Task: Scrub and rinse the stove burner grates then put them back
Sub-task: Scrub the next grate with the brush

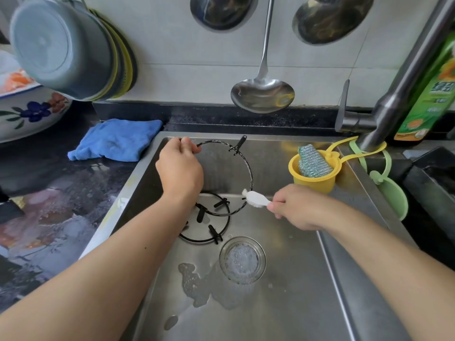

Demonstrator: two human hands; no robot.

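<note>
Steel sink (357,279) is filling the mid of view, its floor lying wet w/ a foamy puddle (194,284) at 6 o'clock. Left hand (181,168) is gripping the top rim of the upper burner grate (247,163), fingers curled round the wire, holding the ring tilted up against the sink's back wall. Right hand (294,207) is pinching the handle of a small brush (254,199), fingers closed on it, foamy white head touching the ring's lower right arc. Second grate (209,227) is lying flat on the sink floor, just below the first, partly under the left wrist. Glass bowl (242,259) of sudsy liquid is sitting at 6 o'clock of the grates.

Yellow holder (314,179) w/ a green scourer (311,159) is hanging at 3 o'clock, strapped to the faucet (403,77); green holder (391,195) beside it. Green detergent bottle (428,94) is standing behind the faucet. Dark glossy counter (49,193) is running along 9 o'clock, carrying a blue cloth (115,140) & a floral bowl (27,114). On the tiled wall at 12 o'clock a ladle (262,94) is hanging, plus stacked pots (71,48) at 10 o'clock
</note>
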